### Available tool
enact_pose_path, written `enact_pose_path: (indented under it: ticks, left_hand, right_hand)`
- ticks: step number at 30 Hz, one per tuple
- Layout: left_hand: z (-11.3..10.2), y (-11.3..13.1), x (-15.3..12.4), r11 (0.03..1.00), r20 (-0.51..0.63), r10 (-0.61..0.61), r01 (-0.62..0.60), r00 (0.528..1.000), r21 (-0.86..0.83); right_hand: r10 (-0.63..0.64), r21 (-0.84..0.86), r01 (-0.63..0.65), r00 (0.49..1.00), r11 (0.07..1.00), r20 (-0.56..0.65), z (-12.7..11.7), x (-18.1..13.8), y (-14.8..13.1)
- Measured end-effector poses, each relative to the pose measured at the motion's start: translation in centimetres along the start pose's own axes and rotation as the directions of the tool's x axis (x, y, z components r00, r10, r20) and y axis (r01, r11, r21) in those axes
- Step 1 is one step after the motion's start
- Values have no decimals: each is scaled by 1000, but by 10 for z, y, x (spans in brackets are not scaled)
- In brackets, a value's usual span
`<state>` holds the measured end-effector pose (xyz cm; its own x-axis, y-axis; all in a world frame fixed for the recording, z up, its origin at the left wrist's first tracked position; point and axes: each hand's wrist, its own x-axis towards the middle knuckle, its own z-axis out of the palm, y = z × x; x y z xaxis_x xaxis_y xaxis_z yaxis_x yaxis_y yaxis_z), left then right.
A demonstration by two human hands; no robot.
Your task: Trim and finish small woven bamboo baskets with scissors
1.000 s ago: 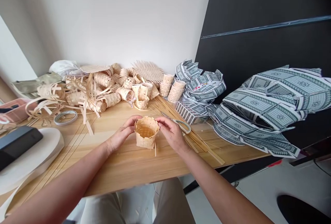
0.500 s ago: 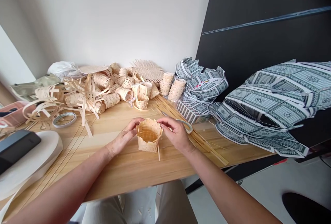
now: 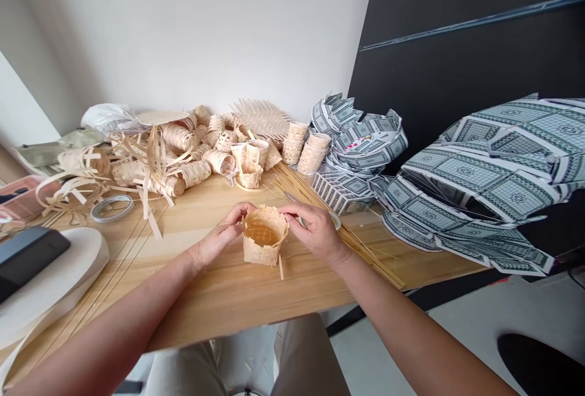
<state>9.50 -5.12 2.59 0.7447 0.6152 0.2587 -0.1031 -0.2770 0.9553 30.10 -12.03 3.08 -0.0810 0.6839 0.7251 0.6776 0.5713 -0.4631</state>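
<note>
A small woven basket [image 3: 262, 250] of pale wood strips stands upright on the wooden table in front of me, its top edge uneven. My left hand [image 3: 223, 233] grips the rim on the left side, thumb and fingers closed on it. At the opposite side, my right hand [image 3: 315, 228] pinches the rim between thumb and fingertips. One thin loose strip [image 3: 281, 267] hangs down at the basket's lower right. Behind my right hand lies a tool, largely hidden, with a pale loop handle [image 3: 337, 222].
Woven tubes and small baskets [image 3: 183, 170] are heaped at the back left. A tape roll [image 3: 112, 208] and a white pad [image 3: 77, 274] with a dark case [image 3: 31, 259] lie left. Long thin strips [image 3: 379, 269] and folded-card structures [image 3: 466, 183] occupy the right.
My right hand has shifted slightly along the rim, its fingertips now a little lower on the right side. The basket stays nearly in place; the camera view has tilted slightly.
</note>
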Motion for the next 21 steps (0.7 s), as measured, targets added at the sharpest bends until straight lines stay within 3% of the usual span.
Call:
enact_pose_path:
  ticks: [13, 21]
  left_hand:
    - [-5, 3, 5, 997, 41, -67, 65, 997, 43]
    - [-4, -4, 3, 994, 59, -112, 112, 992, 2]
  right_hand:
    - [4, 12, -4, 1000, 1000, 23, 1, 0, 1]
    - [115, 137, -115, 993, 984, 11, 4, 0, 2]
